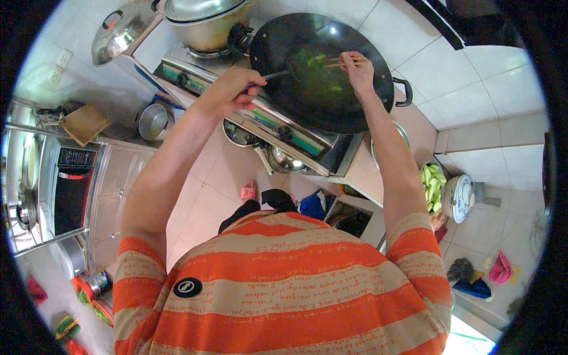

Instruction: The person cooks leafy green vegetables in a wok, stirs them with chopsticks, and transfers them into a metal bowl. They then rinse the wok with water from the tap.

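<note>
A large black wok (284, 106) sits on the right side of a gas stove (284, 122). Inside it, green food (316, 61) lies in what looks like liquid, too blurred to name further. My left hand (237, 91) grips the handle of a metal utensil (278, 74), whose far end dips into the wok; its head is hidden. Between the fingers of my right hand (358, 73) are wooden chopsticks (333, 63), their tips at the green food.
A lidded metal pot (206, 33) stands on the left burner, close beside the wok. A domed lid (120, 33) leans at the far left. To the right are a bowl of cut green vegetable (432, 186) and a lidded white pot (459, 197). Pans (284, 157) sit below the stove.
</note>
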Motion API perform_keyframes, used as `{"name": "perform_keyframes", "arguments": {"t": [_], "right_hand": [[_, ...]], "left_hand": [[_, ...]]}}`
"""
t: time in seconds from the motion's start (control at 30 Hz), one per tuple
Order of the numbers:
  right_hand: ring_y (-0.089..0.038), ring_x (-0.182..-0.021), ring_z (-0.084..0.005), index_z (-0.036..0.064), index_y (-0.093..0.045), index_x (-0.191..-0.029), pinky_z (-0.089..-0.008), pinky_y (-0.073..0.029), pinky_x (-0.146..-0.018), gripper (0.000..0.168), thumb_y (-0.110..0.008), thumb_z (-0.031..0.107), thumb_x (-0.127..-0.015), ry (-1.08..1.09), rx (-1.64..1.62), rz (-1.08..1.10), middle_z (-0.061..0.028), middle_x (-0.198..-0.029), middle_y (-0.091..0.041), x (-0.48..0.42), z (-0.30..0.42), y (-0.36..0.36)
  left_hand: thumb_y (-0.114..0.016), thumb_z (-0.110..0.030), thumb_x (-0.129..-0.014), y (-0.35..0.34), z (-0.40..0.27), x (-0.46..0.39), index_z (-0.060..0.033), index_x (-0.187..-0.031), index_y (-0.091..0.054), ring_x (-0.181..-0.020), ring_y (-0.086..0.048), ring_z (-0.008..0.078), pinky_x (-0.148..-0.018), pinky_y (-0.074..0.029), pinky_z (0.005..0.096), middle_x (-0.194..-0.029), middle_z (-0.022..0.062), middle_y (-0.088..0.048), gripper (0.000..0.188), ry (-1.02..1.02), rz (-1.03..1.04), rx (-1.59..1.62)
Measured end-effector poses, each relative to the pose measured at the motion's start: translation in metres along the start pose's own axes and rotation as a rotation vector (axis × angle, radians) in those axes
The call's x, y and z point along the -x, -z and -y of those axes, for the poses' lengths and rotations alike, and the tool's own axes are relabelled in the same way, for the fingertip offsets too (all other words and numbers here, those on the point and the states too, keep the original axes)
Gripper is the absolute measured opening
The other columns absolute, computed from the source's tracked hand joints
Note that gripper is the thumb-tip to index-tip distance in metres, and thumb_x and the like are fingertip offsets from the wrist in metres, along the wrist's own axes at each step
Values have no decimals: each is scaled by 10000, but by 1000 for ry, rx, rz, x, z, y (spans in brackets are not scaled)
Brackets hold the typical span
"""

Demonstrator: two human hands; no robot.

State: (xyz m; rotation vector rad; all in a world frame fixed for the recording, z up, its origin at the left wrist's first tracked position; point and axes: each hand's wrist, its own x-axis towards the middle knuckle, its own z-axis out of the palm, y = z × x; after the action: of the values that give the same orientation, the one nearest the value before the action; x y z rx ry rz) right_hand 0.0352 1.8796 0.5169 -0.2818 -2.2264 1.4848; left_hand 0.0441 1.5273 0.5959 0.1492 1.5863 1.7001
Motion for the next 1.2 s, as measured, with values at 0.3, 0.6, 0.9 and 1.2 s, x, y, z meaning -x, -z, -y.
{"name": "perform_keyframes", "arguments": {"t": [0.3,0.6,0.9,1.2], "right_hand": [[-654,-717,-128,-8,-663,-884,-265,-537,-649,236,-599,217,-907,108,-22,12,-72,-806,-686,17,44,3],[-654,-779,-134,-7,-650,-914,-245,-530,-671,227,-593,213,-918,-2,-28,-73,-80,-865,-684,-13,-1,24],[-665,-661,-184,6,-665,-898,-306,-510,-619,231,-604,229,-886,94,494,-92,-114,-726,-685,41,43,68],[-645,-719,-108,-26,-661,-902,-238,-513,-633,240,-603,207,-905,90,60,38,-72,-815,-688,45,40,33]], "left_hand": [[-576,-237,-860,-10,12,7,-51,-907,-617,-393,-324,59,-430,-353,260,-534,-47,-420,196,32,-55,64],[-581,-220,-852,-21,13,5,-42,-893,-609,-384,-314,66,-423,-345,264,-534,-39,-424,185,33,-33,141],[-580,-212,-856,-17,19,13,-39,-883,-589,-382,-301,60,-415,-315,253,-518,-43,-395,175,26,-53,179],[-602,-161,-811,-11,18,20,-106,-701,-492,-409,-336,73,-506,-436,300,-556,-32,-433,165,50,-20,188]]}}
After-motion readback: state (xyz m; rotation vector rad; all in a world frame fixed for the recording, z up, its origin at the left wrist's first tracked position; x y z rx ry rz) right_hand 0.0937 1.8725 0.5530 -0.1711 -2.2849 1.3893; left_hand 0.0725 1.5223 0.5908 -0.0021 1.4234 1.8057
